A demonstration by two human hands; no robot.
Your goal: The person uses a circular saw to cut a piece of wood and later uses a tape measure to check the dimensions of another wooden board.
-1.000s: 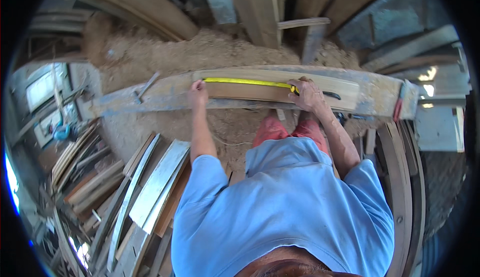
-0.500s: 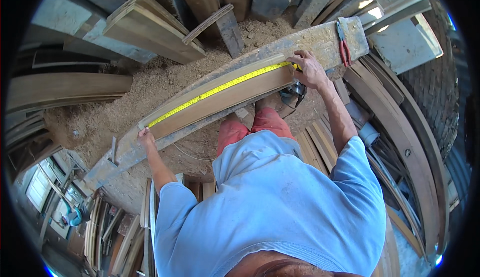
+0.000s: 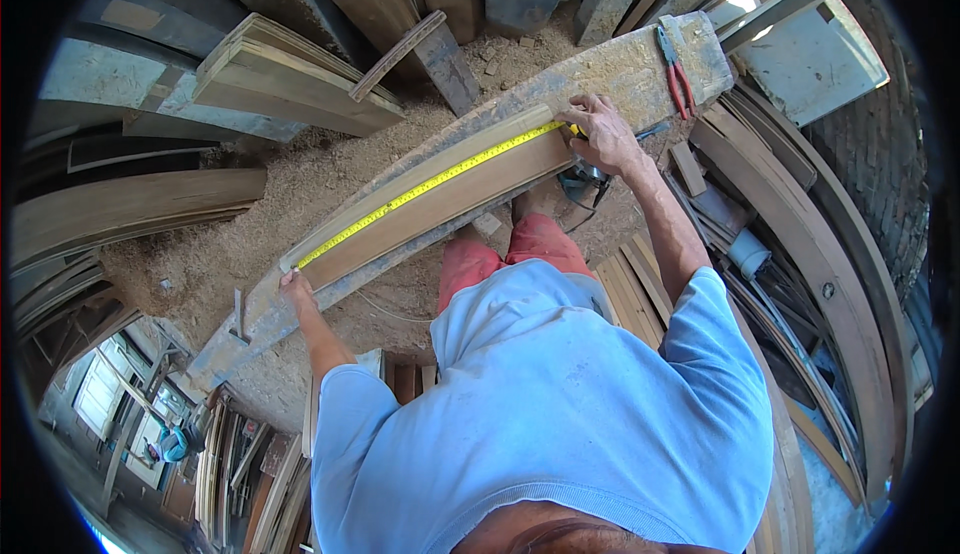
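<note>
A yellow tape measure [image 3: 430, 187] is stretched lengthwise over a pale wooden board [image 3: 440, 206]. The board lies on a long, dusty plank bench [image 3: 640, 79] that runs slantwise before me. At the board's near-left end, my left hand [image 3: 294, 284] pinches the tape's end between its fingers. My right hand [image 3: 603, 136] grips the tape case at the board's far-right end, with the fingers curled over it; most of the case is hidden. Pliers with red handles [image 3: 681, 87] lie on the bench, to the right of my right hand.
A power tool [image 3: 580, 186] sits below the bench, near my right forearm. A thin metal piece [image 3: 239, 316] rests at the bench's left end. Stacked boards [image 3: 290, 79] stand beyond on sawdust-covered ground. Long curved planks [image 3: 800, 244] and a white bucket [image 3: 748, 251] are at right.
The whole view has shifted slightly. Both hands keep their hold at the two ends of the tape, which stays stretched along the board.
</note>
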